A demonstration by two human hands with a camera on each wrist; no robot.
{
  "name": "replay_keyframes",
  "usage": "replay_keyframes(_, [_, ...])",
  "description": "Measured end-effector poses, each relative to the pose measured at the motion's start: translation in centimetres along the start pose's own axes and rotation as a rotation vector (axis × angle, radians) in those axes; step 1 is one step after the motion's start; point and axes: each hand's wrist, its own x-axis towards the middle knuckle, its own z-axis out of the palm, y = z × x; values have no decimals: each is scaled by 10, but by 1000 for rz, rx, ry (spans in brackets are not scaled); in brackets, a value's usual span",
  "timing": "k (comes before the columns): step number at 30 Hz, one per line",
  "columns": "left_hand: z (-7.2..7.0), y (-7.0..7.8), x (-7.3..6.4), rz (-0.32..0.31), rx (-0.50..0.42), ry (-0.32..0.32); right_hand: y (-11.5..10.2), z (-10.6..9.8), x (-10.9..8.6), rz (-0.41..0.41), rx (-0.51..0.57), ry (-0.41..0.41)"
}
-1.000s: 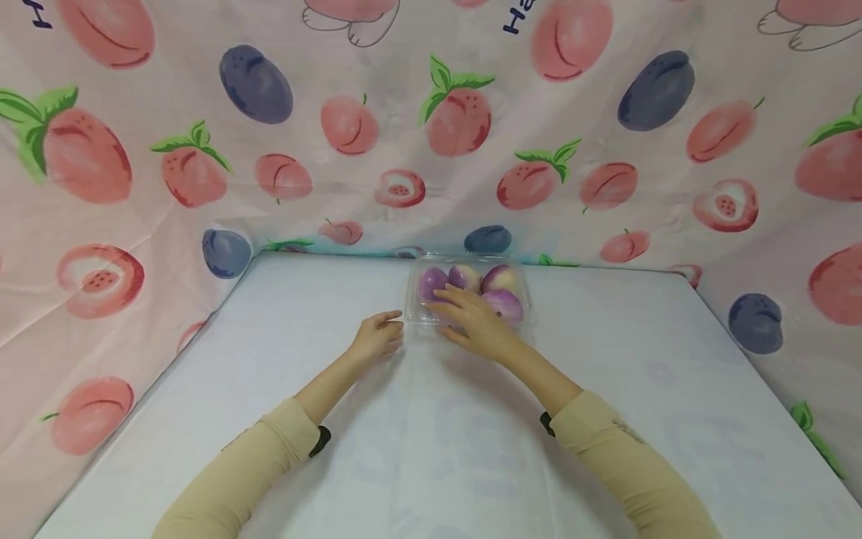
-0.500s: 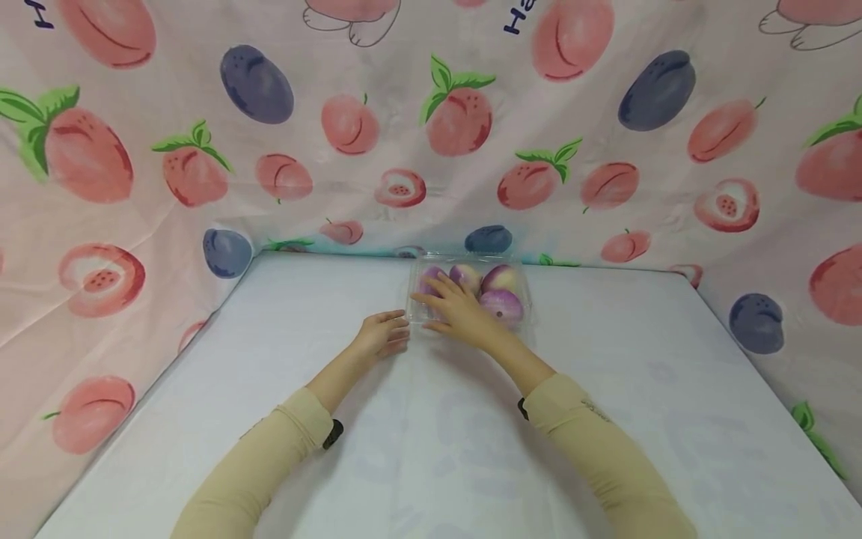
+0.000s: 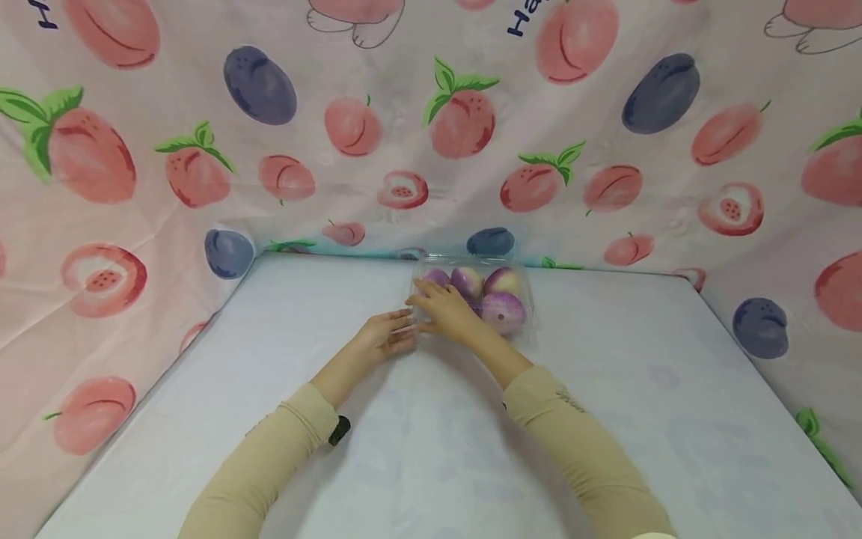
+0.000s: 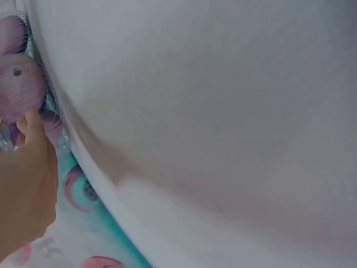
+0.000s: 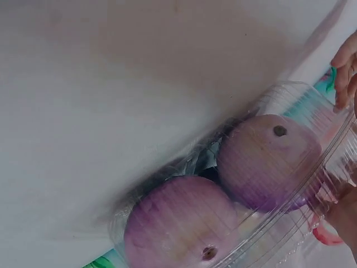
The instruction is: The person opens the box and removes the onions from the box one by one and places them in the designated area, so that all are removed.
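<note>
One see-through plastic box (image 3: 528,303) sits at the back of the white-covered table (image 3: 431,449), near the one fruit-print curtain (image 3: 377,112). In it I count 4 round fruits (image 3: 503,311) from the head view, purple w/ cream patches — maybe more, b/c fingers block the near left part. The R wrist view shows 2 of them big, each w/ a dark spot, behind the ribbed plastic. Two hands, two beige sleeves (image 3: 296,419), plus a small black device (image 3: 340,430) by the L cuff.

The box lies just beyond the L hand (image 3: 387,335), whose fingertips reach its near left corner. The R hand (image 3: 446,311) lies over that same corner from above, so most of the box is to its right and behind it. L fingers look fairly extended, R ones bent a bit over the edge; can't tell if either hand actually pinches the plastic or just touches it.

Vs. 1 sec ago: the R hand has slid left, off the middle of the box and close to the L hand. The L hand has edged right too, up to the corner. The box itself is in approx. the same place, fruits inside.
</note>
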Motion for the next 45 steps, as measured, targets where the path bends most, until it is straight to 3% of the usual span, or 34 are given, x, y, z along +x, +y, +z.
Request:
replay_keyframes(8, [-7, 6, 9, -4, -44, -57, -4, 1, 4, -3, 51, 79])
replay_keyframes(18, [-6, 10, 8, -34, -99, -9, -9, 10, 6, -20, 37, 173])
replay_keyframes(25, [-11, 7, 7, -20, -96, -70, -16, 15, 5, 3, 60, 179])
replay_keyframes(30, [-9, 10, 5, -10, -118, -74, -18, 15, 5, 21, -17, 162])
replay_keyframes(34, [-2, 12, 5, 9, -80, -11, -20, 14, 6, 28, -102, 144])
replay_keyframes(38, [-3, 7, 13, 32, -61, 24, -21, 13, 7, 20, -129, 123])
replay_keyframes(40, [-19, -6, 45, 50, -86, -9, -21, 12, 8, 4, -134, 136])
replay_keyframes(42, [-26, -11, 59, 36, -98, 0, -20, 10, 8, -18, -137, 173])
replay_keyframes(45, [-26, -11, 69, 1, -45, 83, -18, 6, 9, -51, -122, 227])
